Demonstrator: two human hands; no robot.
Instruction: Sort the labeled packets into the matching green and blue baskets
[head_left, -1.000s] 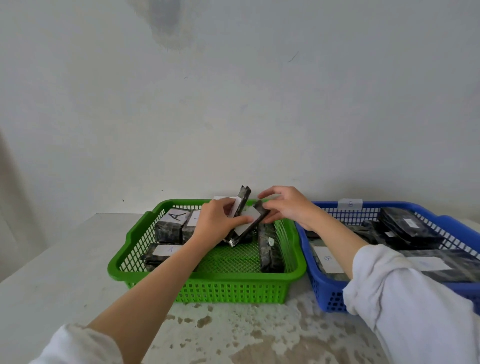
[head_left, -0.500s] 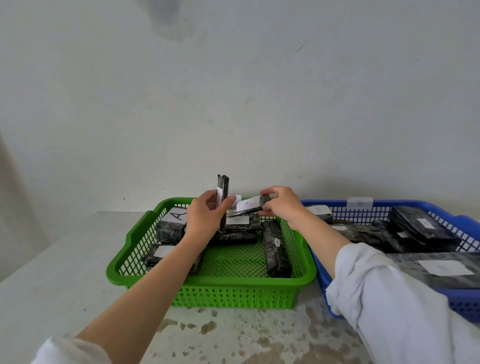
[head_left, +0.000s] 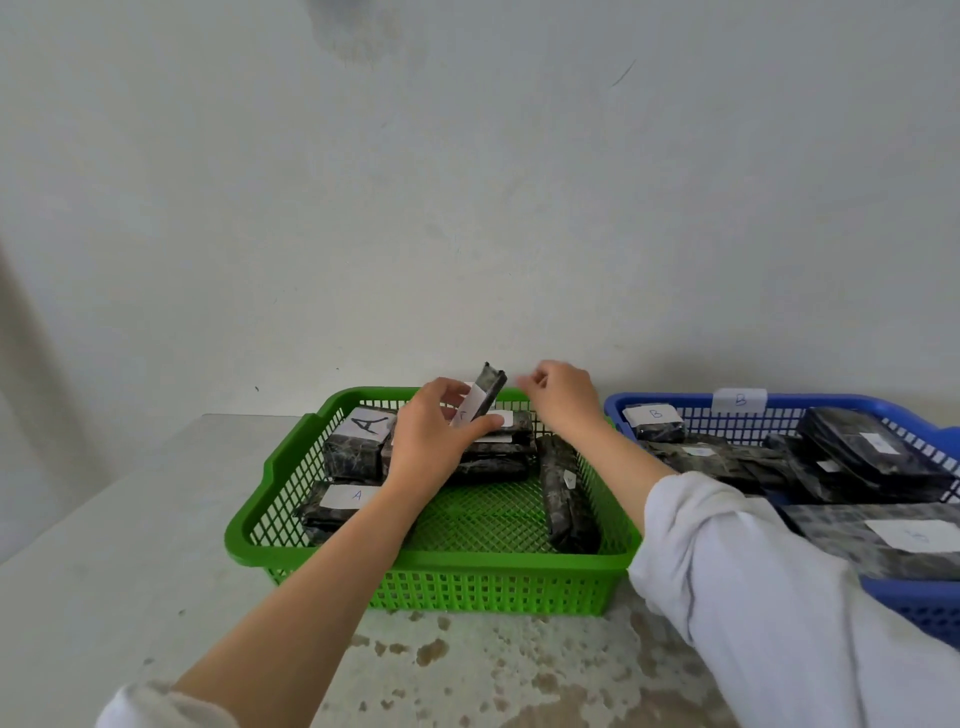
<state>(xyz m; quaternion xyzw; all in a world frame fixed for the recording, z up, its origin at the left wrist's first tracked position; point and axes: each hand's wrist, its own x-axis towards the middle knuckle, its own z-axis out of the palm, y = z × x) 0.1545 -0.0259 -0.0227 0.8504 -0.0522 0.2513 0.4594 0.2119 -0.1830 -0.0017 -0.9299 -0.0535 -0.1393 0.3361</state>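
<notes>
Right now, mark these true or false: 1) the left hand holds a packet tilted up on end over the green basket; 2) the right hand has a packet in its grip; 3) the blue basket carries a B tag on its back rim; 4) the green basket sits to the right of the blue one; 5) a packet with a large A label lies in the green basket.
1) True: the left hand holds the tilted packet over the green basket.
2) False: the right hand shows nothing in its grip.
3) True: the B tag sits on the blue basket.
4) False: the green basket is on the left.
5) True: the A-labelled packet lies at its back left.
</notes>
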